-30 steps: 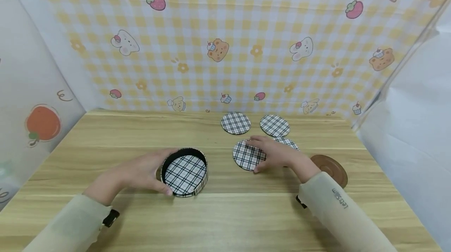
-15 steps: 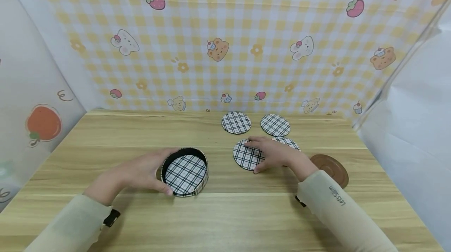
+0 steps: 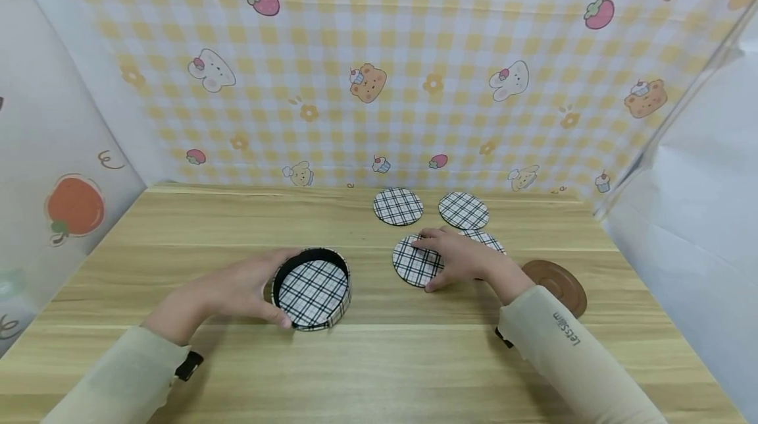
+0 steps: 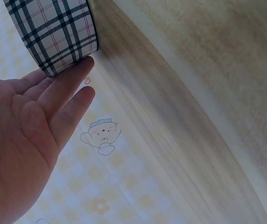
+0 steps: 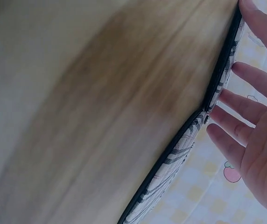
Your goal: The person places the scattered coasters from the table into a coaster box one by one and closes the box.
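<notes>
My left hand [image 3: 245, 289] holds a round plaid holder [image 3: 341, 311] with a black inside wall, its thumb at the near side and fingers round the far side. In the left wrist view, fingers touch the holder's plaid wall [image 4: 54, 32]. My right hand [image 3: 464, 259] rests over a flat round plaid coaster [image 3: 411, 261], thumb near its front edge and fingers spread on its far part. The right wrist view has its fingertips [image 5: 217, 114] at the coaster's edge [image 5: 227, 70]. A second coaster [image 3: 484, 238] lies partly hidden beneath that hand.
Two more plaid coasters, one left [image 3: 398, 207] and one right [image 3: 464, 211], lie near the back of the wooden table [image 3: 367, 371]. A brown round disc [image 3: 559, 287] sits beside my right forearm. A yellow checked backdrop [image 3: 331, 134] stands behind the table.
</notes>
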`<act>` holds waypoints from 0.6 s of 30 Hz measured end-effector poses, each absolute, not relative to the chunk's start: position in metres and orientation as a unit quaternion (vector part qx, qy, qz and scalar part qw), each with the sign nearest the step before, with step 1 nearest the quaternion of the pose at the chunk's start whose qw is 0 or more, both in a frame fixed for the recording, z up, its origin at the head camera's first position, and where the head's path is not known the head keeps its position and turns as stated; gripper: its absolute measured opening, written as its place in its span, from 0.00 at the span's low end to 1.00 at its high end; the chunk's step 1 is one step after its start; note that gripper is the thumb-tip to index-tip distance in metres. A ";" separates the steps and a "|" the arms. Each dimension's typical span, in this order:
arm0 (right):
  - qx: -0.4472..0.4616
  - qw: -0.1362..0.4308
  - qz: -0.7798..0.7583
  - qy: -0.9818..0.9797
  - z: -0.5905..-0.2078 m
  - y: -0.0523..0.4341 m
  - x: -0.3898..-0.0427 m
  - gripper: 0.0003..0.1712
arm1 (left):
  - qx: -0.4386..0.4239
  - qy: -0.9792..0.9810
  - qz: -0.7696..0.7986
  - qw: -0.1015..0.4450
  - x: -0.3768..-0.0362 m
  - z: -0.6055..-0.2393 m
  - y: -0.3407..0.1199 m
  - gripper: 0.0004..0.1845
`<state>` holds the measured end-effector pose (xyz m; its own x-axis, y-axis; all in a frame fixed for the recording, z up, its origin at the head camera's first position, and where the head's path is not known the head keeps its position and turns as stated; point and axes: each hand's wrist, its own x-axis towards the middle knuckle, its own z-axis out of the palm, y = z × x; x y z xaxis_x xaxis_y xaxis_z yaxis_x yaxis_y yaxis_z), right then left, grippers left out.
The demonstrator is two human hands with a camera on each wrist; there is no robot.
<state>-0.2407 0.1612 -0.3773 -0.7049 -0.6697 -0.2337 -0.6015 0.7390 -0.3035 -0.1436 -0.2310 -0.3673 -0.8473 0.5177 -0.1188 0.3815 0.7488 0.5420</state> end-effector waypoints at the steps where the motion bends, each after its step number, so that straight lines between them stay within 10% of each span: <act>1: -0.347 0.164 -0.102 0.918 -0.378 0.161 -0.241 0.51 | 0.243 0.926 0.258 0.132 -0.144 -0.367 -0.231 0.64; 18: -0.344 0.161 -0.100 0.920 -0.375 0.163 -0.237 0.50 | 0.251 0.922 0.262 0.132 -0.142 -0.363 -0.230 0.65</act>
